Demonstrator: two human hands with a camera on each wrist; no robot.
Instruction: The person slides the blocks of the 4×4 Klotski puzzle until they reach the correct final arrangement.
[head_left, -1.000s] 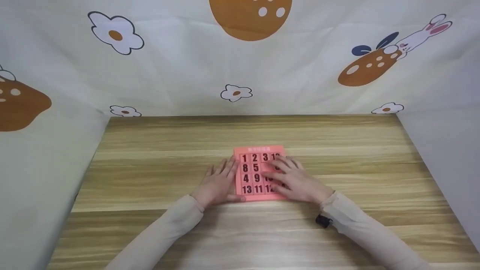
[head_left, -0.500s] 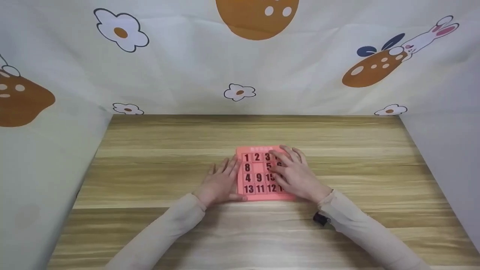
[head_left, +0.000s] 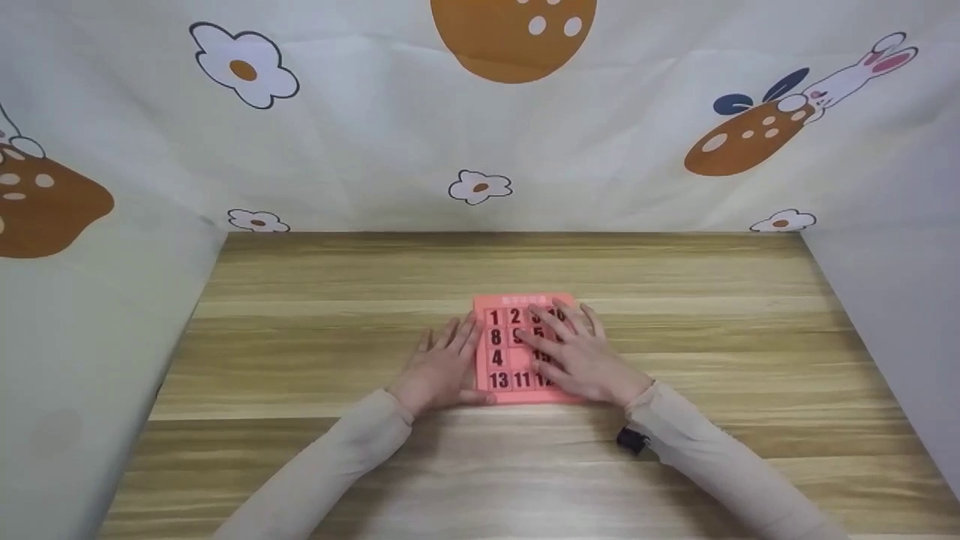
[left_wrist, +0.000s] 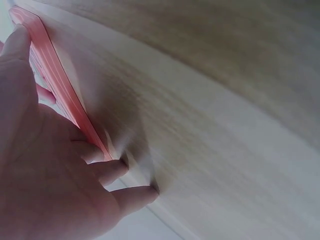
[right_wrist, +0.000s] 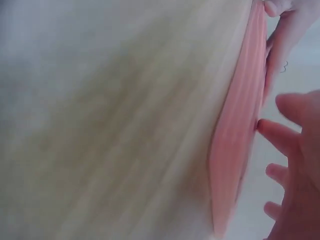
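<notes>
A: What surrounds the scene?

B: A cloth backdrop (head_left: pixel 360 142) printed with flowers, mushrooms and a rabbit hangs behind and beside a wooden worktop (head_left: pixel 315 337).

A: What lies on it?

B: A pink sliding number puzzle (head_left: pixel 523 349), flat, near the middle of the worktop. It is a shallow tray holding numbered square tiles. 1 and 2 show in the top row, 8 and 4 down the left column, 13 and 11 along the bottom. The right side is hidden.

A: Where are the hands?

B: The left hand (head_left: pixel 441 367) rests flat on the worktop, fingers straight, touching the puzzle's left edge. The right hand (head_left: pixel 581 358) lies over the right half, fingers spread and relaxed, fingertips pressing tiles; it grips nothing.

A: What has just changed?

B: Half a second ago the second row had a gap beside the 8, with the 9 below it. Now a tile sits beside the 8, and the gap is beside the 4. So 1 tile has slid up, likely the 9. The right hand has shifted slightly left. The left hand has stayed put.
</notes>
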